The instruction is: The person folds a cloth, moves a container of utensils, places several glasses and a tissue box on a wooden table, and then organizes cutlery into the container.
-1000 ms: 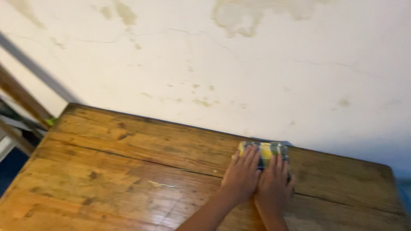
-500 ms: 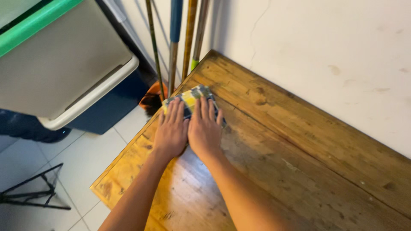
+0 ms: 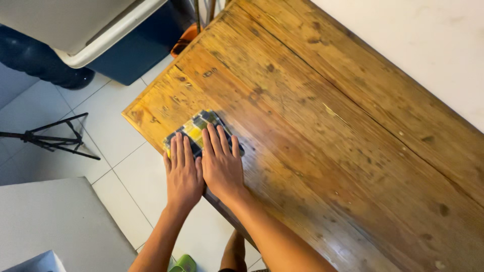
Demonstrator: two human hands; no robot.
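A folded yellow, blue and grey checked cloth (image 3: pixel 194 126) lies on the near left corner of a worn wooden table (image 3: pixel 322 126). My left hand (image 3: pixel 182 174) and my right hand (image 3: pixel 221 163) lie side by side, flat on the cloth, fingers straight and pressing it down. The left hand reaches partly over the table's edge. Most of the cloth is hidden under my fingers.
A white wall (image 3: pixel 428 40) runs along the table's far side. On the tiled floor (image 3: pixel 108 136) to the left stand a grey-white bin (image 3: pixel 75 25), a dark blue container (image 3: pixel 131 53) and black tripod legs (image 3: pixel 50 138). A green slipper (image 3: pixel 182 264) shows below.
Both hands have slid the cloth from the far right of the table by the wall, across to the far left corner, then back along the left edge to the near corner.
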